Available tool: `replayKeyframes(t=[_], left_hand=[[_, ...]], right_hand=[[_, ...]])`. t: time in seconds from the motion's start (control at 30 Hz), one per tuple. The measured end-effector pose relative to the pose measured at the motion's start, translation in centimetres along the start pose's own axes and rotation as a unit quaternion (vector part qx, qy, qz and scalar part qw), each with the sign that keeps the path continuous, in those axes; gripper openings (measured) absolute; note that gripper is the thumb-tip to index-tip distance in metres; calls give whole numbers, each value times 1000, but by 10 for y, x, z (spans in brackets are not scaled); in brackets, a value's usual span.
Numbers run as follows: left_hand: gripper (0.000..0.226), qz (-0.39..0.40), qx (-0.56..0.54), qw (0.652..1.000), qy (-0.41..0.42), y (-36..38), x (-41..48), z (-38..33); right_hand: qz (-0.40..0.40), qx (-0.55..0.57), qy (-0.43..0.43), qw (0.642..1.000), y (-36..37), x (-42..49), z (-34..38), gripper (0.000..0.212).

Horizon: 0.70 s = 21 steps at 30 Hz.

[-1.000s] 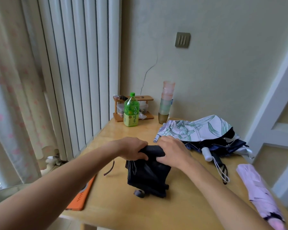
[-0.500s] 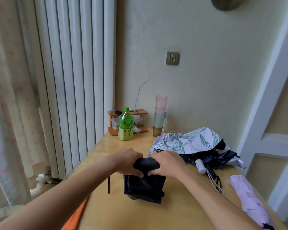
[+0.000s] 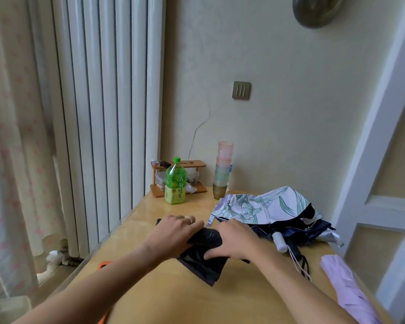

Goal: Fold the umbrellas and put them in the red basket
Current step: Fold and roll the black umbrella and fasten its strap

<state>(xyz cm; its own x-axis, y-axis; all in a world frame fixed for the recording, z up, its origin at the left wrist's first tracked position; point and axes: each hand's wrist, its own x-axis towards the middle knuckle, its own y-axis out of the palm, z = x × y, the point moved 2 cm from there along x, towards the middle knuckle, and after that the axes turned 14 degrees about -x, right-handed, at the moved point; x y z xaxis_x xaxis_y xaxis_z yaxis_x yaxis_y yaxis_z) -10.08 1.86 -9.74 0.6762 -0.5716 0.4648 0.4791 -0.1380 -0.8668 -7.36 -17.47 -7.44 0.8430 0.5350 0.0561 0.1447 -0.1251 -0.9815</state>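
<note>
Black umbrella (image 3: 204, 270), gripped by left hand (image 3: 173, 233), right hand (image 3: 234, 242)

The green bottle (image 3: 175, 183) reads 青梅绿茶 (printed vertically).

Matt black cloth umbrella (image 3: 204, 260) on glossy smooth wooden table (image 3: 173, 300).

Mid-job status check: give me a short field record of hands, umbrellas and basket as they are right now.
left hand: holds the black fabric compact umbrella on the yellow wooden table
right hand: pinches the same umbrella
to fold: white floral-print umbrella, part open, behind the right hand
collapsed: lilac fabric umbrella, near the right table edge
red basket: not in view
</note>
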Motion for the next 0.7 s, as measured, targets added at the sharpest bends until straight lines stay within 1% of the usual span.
replayKeyframes(t=[0.07, 0.1, 0.17, 0.2, 0.23, 0.3, 0.37, 0.4, 0.47, 0.5, 0.57, 0.6, 0.63, 0.67, 0.7], left_hand=[[34, 87, -54, 990, -92, 1, 5, 1], [36, 130, -64, 982, -117, 1, 7, 1], [42, 186, -78, 970, -139, 1, 9, 2], [43, 193, -78, 968, -140, 0, 10, 3], [43, 186, -72, 970, -138, 0, 11, 5], [37, 150, -50, 979, -131, 1, 10, 9], [31, 82, -12, 992, -98, 1, 5, 8], [30, 47, 18, 997, -65, 3, 0, 7], [39, -1, 67, 998, -14, 11, -10, 5], [43, -28, 72, 997, 0, 13, -13, 4], [45, -64, 67, 996, 4, 15, -16, 5], [43, -60, 56, 997, -11, 12, -15, 4], [41, -37, 35, 998, -33, 10, -12, 5], [39, 6, -1, 998, -65, 8, -8, 6], [39, 72, -44, 991, -106, 7, -5, 6]], right_hand=[[-49, -82, 18, 995, 3, -1, 6, 58], [-69, -105, 25, 992, 8, -1, 9, 55], [-116, -139, 29, 983, 17, -4, 15, 48], [-140, -148, 31, 979, 21, -5, 18, 44], [-161, -144, 35, 976, 24, -5, 20, 42], [-172, -110, 41, 978, 24, -7, 21, 43], [-131, -61, 33, 989, 18, -8, 18, 50], [-86, -31, 28, 995, 14, -9, 15, 55], [4, 35, 14, 999, 8, -12, 12, 61], [27, 54, 8, 998, 6, -13, 11, 62], [6, 50, 11, 999, 5, -11, 9, 60], [-19, 34, 17, 999, 6, -9, 9, 59], [-44, 14, 25, 999, 9, -7, 10, 57], [-65, -11, 34, 997, 13, -5, 11, 54], [-86, -39, 41, 995, 17, -4, 11, 49]])
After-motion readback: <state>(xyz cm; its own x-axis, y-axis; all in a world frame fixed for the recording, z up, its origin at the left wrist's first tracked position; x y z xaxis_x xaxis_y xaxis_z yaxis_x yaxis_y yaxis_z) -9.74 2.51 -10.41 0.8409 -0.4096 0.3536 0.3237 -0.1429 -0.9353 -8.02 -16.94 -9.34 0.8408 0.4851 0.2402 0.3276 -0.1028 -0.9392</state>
